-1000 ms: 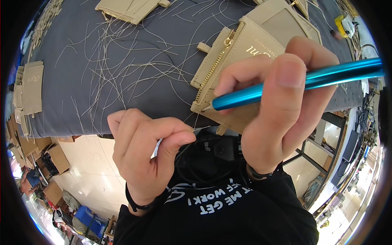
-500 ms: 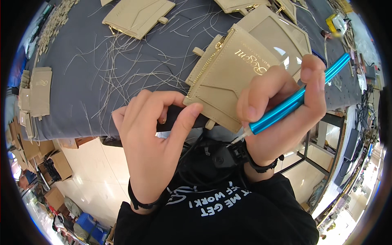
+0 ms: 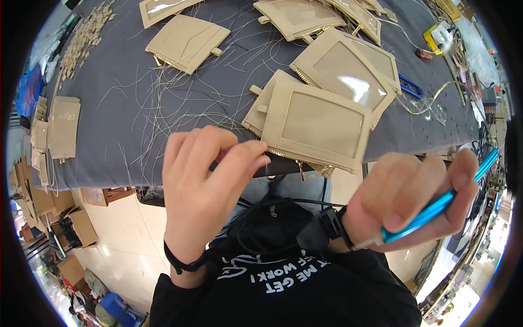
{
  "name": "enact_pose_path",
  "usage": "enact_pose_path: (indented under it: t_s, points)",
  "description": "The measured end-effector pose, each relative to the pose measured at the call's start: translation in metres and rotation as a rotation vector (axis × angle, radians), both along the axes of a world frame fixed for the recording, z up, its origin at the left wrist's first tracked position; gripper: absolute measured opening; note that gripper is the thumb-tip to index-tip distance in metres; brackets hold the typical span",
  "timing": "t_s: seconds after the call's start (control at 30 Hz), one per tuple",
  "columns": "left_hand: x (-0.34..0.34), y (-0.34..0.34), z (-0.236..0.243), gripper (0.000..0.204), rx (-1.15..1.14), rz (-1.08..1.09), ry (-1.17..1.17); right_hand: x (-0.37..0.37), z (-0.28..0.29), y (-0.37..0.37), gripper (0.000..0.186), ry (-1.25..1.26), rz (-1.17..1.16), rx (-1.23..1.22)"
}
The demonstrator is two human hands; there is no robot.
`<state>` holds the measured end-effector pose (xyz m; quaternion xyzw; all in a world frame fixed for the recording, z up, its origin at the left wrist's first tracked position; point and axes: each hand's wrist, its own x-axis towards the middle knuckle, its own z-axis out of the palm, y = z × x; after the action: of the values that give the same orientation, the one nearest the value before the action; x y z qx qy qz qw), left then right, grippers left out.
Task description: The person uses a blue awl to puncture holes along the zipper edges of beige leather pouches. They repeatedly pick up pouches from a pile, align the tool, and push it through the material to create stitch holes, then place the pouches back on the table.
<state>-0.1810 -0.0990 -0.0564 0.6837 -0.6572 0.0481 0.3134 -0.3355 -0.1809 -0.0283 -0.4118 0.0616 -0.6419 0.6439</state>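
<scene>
A beige card holder (image 3: 321,128) with a clear window faces up at the table's front edge, its zipper along the near side and a gold pull hanging down. At its near-left corner, my left hand (image 3: 210,166) pinches the edge between thumb and fingers. My right hand (image 3: 414,193), blurred and apart from the holder, is wrapped round a shiny blue pen-shaped tool (image 3: 422,218) with a pale, thin tip pointing down-left. Under the held one lies another beige card holder (image 3: 260,110), partly hidden.
More windowed holders (image 3: 346,68) overlap behind, and one slotted holder (image 3: 188,43) lies farther left. Loose threads (image 3: 163,103) cover the grey cloth. A stack of beige pieces (image 3: 64,128) sits at the left edge. Thread snips (image 3: 411,86) lie at right.
The card holder has turned over from its printed, slotted side to its window side. My right hand with the blue tool has moved right and down, away from it.
</scene>
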Motion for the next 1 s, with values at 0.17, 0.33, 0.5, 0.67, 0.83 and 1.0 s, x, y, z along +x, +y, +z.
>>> enact_pose_path:
  t_s: [0.17, 0.33, 0.5, 0.67, 0.83, 1.0]
  points:
    - [-0.003, 0.01, -0.009, 0.035, 0.136, 0.151, 0.16, 0.032, -0.018, -0.006, 0.03, 0.276, -0.089, 0.126]
    - [-0.006, 0.004, -0.004, 0.034, 0.172, 0.143, 0.192, 0.04, -0.027, -0.016, 0.032, 0.58, -0.111, 0.147]
    - [-0.004, 0.001, -0.017, 0.015, 0.119, 0.142, 0.14, 0.045, -0.027, -0.016, 0.035, 0.718, -0.114, 0.089]
    - [0.0, 0.005, -0.023, 0.007, 0.04, 0.151, 0.312, 0.054, -0.027, -0.013, 0.034, 0.76, -0.141, 0.022]
    - [0.003, 0.007, -0.029, 0.006, -0.047, 0.168, 0.382, 0.059, -0.023, -0.009, 0.035, 0.837, -0.247, 0.037]
    - [0.001, 0.006, -0.028, 0.006, -0.071, 0.149, 0.372, 0.059, -0.027, -0.01, 0.037, 0.943, -0.302, -0.003]
